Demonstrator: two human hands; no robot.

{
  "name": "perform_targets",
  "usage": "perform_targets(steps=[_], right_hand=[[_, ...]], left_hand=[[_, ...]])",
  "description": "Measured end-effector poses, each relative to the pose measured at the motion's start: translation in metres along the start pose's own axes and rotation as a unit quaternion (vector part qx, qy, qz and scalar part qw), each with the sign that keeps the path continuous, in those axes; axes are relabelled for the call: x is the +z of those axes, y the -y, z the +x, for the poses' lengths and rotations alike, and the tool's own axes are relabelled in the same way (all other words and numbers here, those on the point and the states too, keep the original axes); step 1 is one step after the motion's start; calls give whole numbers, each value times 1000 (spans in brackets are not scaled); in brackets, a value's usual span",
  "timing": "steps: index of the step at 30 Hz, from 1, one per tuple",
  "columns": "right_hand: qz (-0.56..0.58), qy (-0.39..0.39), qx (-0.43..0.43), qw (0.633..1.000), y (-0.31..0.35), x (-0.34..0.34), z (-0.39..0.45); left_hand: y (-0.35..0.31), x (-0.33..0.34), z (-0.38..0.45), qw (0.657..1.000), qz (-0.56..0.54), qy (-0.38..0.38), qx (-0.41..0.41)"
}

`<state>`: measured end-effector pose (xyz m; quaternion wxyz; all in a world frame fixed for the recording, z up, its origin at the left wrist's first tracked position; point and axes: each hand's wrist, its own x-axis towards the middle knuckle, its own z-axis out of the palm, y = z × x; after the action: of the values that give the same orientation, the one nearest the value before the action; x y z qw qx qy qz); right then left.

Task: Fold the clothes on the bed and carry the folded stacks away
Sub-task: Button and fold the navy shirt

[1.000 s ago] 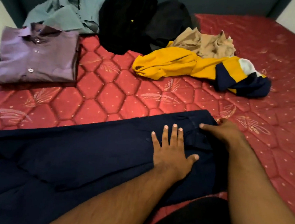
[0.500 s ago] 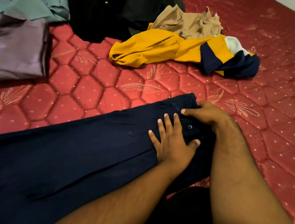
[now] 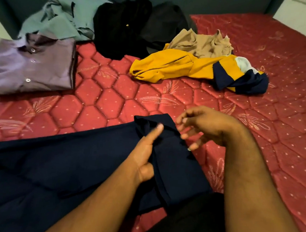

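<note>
1. Left hand point(image 3: 145, 152) near the middle of the view, thumb raised, fingers tucked under a fold of the navy garment point(image 3: 71, 164) and gripping its right end.
2. Right hand point(image 3: 200, 127) just beside it, hovering above that same end; fingers loosely bent and spread, grasping nothing. Motion blur on the fingertips.
3. Navy garment spread across the near edge of the bed point(image 3: 113, 101); long axis from lower left to upper right, right end lifted and bunched at the left hand, rest flat and running off the left and bottom edges of the view.
4. Further out, near the middle of the bed, a crumpled yellow and navy garment point(image 3: 179, 68), lying crosswise, navy part to the right.
5. Touching its far side, a rumpled beige garment point(image 3: 202, 42).
6. At the far edge against a dark headboard point(image 3: 212, 1), a black garment point(image 3: 119, 27) in a heap, beside a grey-green shirt point(image 3: 64, 21), also unfolded.
7. On the far left, a folded purple shirt point(image 3: 35, 66), buttons up, collar toward the headboard, well apart from the navy garment.
8. No containers in view; all clothes straight on the red quilted mattress.
</note>
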<state>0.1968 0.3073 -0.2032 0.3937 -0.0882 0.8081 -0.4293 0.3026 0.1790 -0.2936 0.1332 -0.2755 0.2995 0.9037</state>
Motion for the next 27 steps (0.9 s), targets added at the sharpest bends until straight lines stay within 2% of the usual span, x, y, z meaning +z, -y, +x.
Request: perform_targets(steps=[3, 6, 9, 14, 16, 18, 19, 21, 23, 24, 25, 27], right_hand=[[-79, -46, 62, 994, -27, -9, 15], [-67, 10, 116, 991, -38, -8, 26], [-45, 33, 119, 991, -44, 8, 35], [10, -83, 67, 994, -66, 37, 42], [-23, -142, 30, 989, -68, 40, 44], [-54, -208, -39, 976, -62, 44, 42], [-71, -225, -78, 969, -58, 47, 41], [-137, -209, -140, 958, -52, 56, 39], [-235, -154, -174, 944, -45, 64, 40], [-291, -130, -173, 932, -43, 68, 42], [-347, -111, -156, 918, -40, 70, 43], [-410, -89, -108, 901, -37, 69, 49]], left_hand=[[2, -2, 9, 988, 61, -123, 69], [-4, 2, 9, 980, 91, -154, 88], [-12, -2, 3, 972, 124, -173, 102], [-11, -16, -2, 968, 115, -205, 93], [-8, -17, 2, 958, 108, -234, 124], [-7, -20, 3, 918, 200, -275, 203], [-8, -23, 2, 884, 265, -296, 248], [-11, -29, -8, 800, 391, -340, 302], [-16, -38, -14, 738, 482, -353, 315], [-20, -42, -14, 728, 504, -347, 310], [-24, -45, -13, 731, 514, -338, 295], [-33, -44, -7, 767, 510, -302, 246]])
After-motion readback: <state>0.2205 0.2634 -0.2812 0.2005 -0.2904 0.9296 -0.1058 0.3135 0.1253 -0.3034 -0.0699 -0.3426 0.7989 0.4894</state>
